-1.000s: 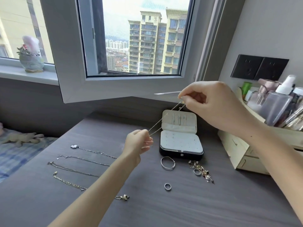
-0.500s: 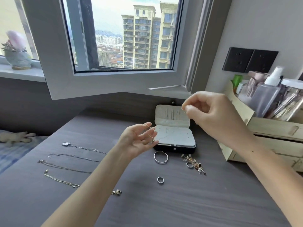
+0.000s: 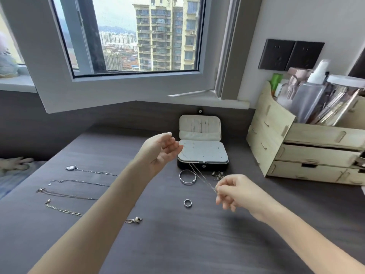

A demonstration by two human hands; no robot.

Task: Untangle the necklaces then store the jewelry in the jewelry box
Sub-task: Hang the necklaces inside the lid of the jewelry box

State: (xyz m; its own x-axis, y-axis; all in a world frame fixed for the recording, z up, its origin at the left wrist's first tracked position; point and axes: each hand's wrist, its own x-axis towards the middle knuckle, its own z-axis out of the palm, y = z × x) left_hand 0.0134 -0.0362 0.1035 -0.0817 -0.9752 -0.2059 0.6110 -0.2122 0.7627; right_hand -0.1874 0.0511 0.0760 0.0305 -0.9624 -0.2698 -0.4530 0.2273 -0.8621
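Head view. The jewelry box (image 3: 203,155) stands open on the desk (image 3: 177,244), lid upright. The right hand (image 3: 237,193), in front of the box, pinches a thin necklace (image 3: 201,177). Its chain runs taut up to the box's front edge, and the far end is too fine to trace. The left hand (image 3: 160,151), just left of the box, has its fingers relaxed and apparently holds nothing. A bangle (image 3: 187,177) and a ring (image 3: 187,203) lie in front of the box. The laid-out necklaces (image 3: 85,181) lie well to its left.

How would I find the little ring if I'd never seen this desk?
Find the open jewelry box at the back of the dark desk. A big bangle lies just before it, and the ring lies nearer you, alone. It is the much smaller loop.
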